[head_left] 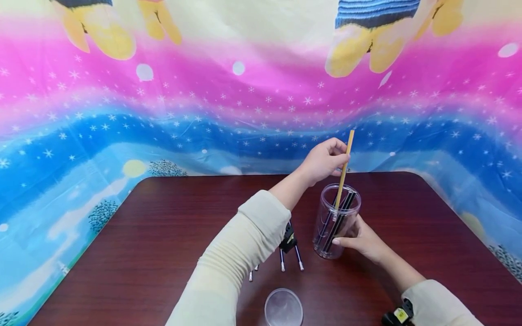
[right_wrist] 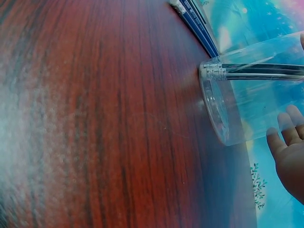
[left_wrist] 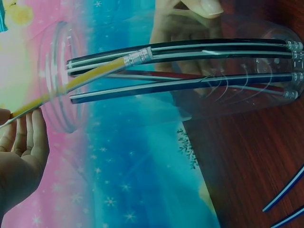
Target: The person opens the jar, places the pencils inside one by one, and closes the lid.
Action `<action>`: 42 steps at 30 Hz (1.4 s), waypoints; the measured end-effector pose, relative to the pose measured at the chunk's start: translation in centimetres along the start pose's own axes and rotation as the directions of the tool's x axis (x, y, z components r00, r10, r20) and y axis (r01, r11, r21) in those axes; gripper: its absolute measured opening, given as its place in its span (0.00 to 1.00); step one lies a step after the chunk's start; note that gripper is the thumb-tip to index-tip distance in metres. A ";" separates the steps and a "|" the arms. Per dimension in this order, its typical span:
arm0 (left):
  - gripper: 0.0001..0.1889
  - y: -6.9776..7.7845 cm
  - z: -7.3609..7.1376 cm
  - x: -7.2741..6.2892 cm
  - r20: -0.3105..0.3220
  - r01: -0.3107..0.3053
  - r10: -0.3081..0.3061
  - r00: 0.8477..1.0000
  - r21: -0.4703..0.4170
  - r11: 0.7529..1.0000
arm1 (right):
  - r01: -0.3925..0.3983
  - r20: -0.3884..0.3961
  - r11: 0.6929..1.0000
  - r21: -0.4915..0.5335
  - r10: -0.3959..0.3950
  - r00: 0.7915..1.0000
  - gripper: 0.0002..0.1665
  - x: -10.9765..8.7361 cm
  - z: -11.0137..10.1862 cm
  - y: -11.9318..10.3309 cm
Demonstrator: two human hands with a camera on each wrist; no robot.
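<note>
My left hand (head_left: 324, 160) pinches a yellow pencil (head_left: 346, 158) near its upper part, above a clear plastic jar (head_left: 317, 226). The lower end of the yellow pencil (left_wrist: 102, 71), with its metal band and eraser, is inside the jar's mouth, well above the bottom. Several dark pencils (left_wrist: 190, 85) lean in the jar, eraser ends down. My right hand (head_left: 363, 240) grips the jar's lower right side, thumb in front. In the right wrist view, fingers of the right hand (right_wrist: 289, 147) show against the jar wall (right_wrist: 256, 109).
A round translucent lid (head_left: 284, 308) lies near the table's front. Several blue pencils (head_left: 282, 260) lie left of the jar, partly hidden by my left sleeve (head_left: 240, 244). Black devices sit on the left wrist (head_left: 288, 240) and right wrist (head_left: 399, 314). A printed cloth (head_left: 261, 99) hangs behind the table (head_left: 163, 253).
</note>
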State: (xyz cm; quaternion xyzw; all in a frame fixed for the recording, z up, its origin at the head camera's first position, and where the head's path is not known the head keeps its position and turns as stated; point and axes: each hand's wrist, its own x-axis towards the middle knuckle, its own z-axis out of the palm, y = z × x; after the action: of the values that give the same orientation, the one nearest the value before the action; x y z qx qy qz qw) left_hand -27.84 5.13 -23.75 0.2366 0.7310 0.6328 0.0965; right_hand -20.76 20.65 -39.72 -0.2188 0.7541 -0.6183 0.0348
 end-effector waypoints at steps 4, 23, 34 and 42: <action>0.05 -0.4 0.4 0.0 0.039 0.005 -0.006 0.999 0.017 1.000 | 0.005 0.001 1.000 0.004 -0.005 1.000 0.43 0.0 0.0 0.2; 0.03 -2.3 1.5 0.7 0.109 0.036 -0.045 0.993 0.084 0.996 | -0.033 -0.012 0.999 -0.006 0.033 0.999 0.47 0.2 -0.1 0.2; 0.03 -2.6 1.4 0.5 0.144 -0.006 -0.012 0.989 0.127 0.992 | -0.052 -0.024 0.998 -0.023 0.051 0.998 0.47 0.1 -0.1 0.3; 0.04 -2.5 1.0 0.2 0.138 0.028 -0.047 0.989 0.141 0.990 | -0.052 -0.015 0.999 -0.014 0.051 0.999 0.46 0.1 -0.1 0.1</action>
State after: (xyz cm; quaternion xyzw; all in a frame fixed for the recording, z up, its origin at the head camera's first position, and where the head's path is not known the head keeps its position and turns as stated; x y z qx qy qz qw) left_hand -28.17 5.88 -26.35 0.2728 0.7690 0.5602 0.1430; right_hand -20.88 20.72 -39.77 -0.1952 0.7643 -0.6131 0.0437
